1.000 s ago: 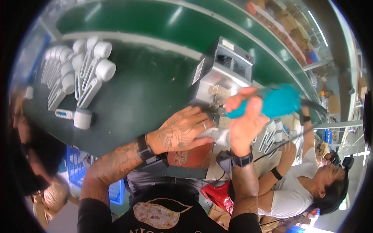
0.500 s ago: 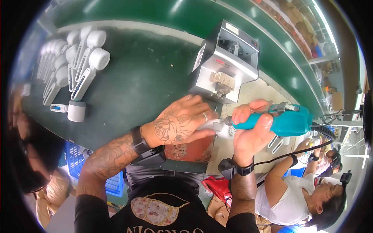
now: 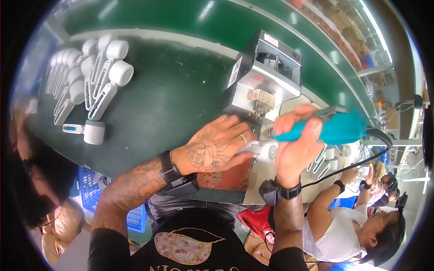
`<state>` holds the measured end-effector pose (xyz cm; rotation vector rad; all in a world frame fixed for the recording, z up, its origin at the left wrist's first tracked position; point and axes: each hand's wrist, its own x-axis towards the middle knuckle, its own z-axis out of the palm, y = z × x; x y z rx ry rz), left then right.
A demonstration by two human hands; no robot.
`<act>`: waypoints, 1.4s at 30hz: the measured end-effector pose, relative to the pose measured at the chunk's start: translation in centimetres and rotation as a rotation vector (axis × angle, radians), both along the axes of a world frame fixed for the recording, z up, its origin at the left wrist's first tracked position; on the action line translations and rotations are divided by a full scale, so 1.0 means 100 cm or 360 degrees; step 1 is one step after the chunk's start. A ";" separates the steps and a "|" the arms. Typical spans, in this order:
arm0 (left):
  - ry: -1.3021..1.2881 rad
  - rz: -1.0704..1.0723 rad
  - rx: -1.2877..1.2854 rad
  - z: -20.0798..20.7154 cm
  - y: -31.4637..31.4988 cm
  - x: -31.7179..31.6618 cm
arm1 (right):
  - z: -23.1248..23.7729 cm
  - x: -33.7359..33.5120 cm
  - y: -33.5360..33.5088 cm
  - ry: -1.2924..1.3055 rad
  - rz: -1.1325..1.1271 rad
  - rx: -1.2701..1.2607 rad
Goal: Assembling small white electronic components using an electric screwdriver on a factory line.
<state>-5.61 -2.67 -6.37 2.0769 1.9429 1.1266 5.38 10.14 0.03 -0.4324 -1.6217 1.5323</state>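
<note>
My left hand is closed on a white handheld device with a round, perforated head, holding it low over the bench in front of me. Part of its handle is hidden under my fingers. In my right hand is a teal electric screwdriver, tilted and slightly blurred, with its nose close above the device. Whether the tip touches the device cannot be made out. A black cable runs from the screwdriver's rear end. Each of my wrists wears a dark strap with a small box.
A silver and black bench machine stands just beyond my hands. Several similar white devices lie at the left, one nearer me. More lie at the right, near a person in white. A blue crate sits below the bench edge.
The screwdriver and my right hand have lifted a little, away from the device, uncovering more of its perforated head. My left hand keeps its hold. The whole view has shifted slightly.
</note>
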 end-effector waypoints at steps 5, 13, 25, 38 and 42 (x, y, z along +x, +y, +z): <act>-0.0034 -0.0027 0.0008 0.000 -0.004 -0.001 | 0.014 -0.043 0.011 0.0131 -0.0093 0.0201; -0.0037 -0.0047 0.0056 -0.001 -0.001 0.001 | 0.005 -0.036 0.004 0.0067 0.0012 0.0135; -0.0065 -0.0027 0.0012 -0.001 0.001 0.004 | 0.004 0.039 -0.024 -0.0091 -0.0058 0.0077; 0.0042 0.0016 0.0150 0.008 0.002 -0.001 | -0.031 0.048 -0.017 0.0177 0.0109 -0.0411; 0.0043 -0.0046 0.0022 0.002 0.001 0.007 | -0.033 0.048 -0.022 0.0213 0.0096 -0.0135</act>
